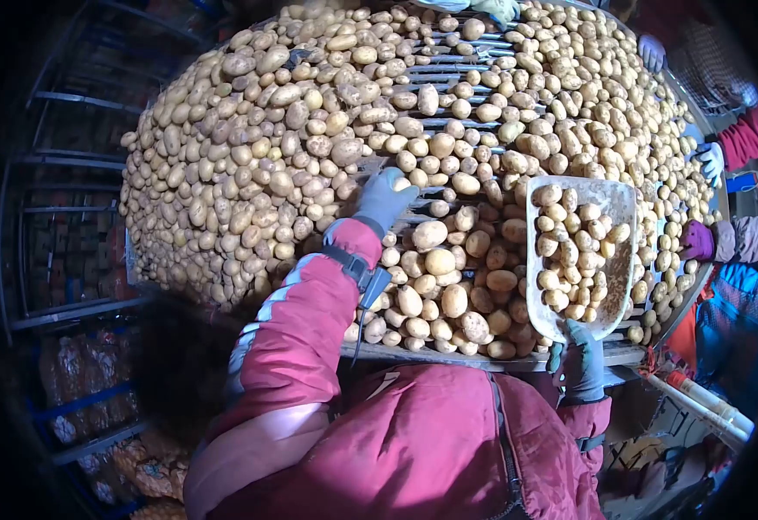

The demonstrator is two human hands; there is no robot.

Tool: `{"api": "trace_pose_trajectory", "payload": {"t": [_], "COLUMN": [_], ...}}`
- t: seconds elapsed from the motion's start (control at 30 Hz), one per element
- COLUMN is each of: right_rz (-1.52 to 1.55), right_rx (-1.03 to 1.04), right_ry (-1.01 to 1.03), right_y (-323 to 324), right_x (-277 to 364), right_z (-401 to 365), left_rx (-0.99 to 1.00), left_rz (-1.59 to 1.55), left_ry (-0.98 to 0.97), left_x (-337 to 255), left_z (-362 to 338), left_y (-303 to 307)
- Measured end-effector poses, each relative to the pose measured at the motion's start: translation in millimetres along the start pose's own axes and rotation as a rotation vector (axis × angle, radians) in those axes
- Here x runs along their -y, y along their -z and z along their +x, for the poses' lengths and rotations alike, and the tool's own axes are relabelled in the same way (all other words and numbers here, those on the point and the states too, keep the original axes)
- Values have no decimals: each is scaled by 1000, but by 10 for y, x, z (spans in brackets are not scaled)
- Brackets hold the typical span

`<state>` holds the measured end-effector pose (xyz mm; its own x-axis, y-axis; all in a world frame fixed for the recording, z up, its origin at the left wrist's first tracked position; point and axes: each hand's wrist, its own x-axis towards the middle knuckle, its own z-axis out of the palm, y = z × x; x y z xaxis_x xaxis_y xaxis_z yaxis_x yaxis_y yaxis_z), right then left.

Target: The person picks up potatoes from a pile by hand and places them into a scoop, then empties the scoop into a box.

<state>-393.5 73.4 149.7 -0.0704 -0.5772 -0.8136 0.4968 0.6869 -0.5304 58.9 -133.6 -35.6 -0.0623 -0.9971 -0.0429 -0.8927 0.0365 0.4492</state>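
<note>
My left hand [385, 201], in a grey-blue glove, reaches over the middle of the potato heap. Its fingers close around a small potato [401, 184], of which only part shows. Bare metal slats [453, 65] run just beyond it. My right hand [583, 364], gloved too, grips the near end of a whitish, dirt-smeared scoop [622, 260]. Several small potatoes [561, 251] fill the left and middle of the scoop, which lies on top of other potatoes. Larger potatoes [454, 302] lie between my hands along the table's near edge.
A big mound of potatoes [223, 173] covers the left side. Other people's gloved hands appear at the far edge [502, 10] and along the right, including a purple glove [698, 241]. Dark metal racks [67, 160] stand left; filled net sacks [149, 468] sit below.
</note>
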Motion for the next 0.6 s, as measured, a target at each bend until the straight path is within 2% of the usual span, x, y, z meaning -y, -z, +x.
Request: {"api": "trace_pose_trajectory", "payload": {"t": [0.03,0.1,0.13,0.17,0.23,0.27,0.33,0.47,0.57,0.6], "right_rz": [5,-61,-98,-94,-29,-24,-50,-73,-43,-11], "right_rx": [-3,17,27,25,-28,-31,-1,83,27,16], "right_ry": [4,106,151,155,90,90,98,72,76,71], "right_y": [-40,-111,-136,-151,-177,-198,-239,-302,-483,-504], "right_x": [-32,-105,-94,-123,-199,-215,-246,-351,-423,-463], "right_z": [-15,-69,-82,-94,-127,-142,-176,-207,-296,-301], "left_rx": [0,1,67,-141,-273,-271,-261,-198,78,-115], "left_rz": [0,-978,-913,-554,-65,-64,89,50,-670,-460], "left_ry": [-7,494,498,127,11,7,236,121,158,-94], "left_x": [-34,-109,-3,9,253,193,19,12,65,-4], "left_z": [14,-37,-83,-136,-90,6,204,267,250,64], "left_y": [66,272,386,594,903,1067,1406,1376,1515,1557]}}
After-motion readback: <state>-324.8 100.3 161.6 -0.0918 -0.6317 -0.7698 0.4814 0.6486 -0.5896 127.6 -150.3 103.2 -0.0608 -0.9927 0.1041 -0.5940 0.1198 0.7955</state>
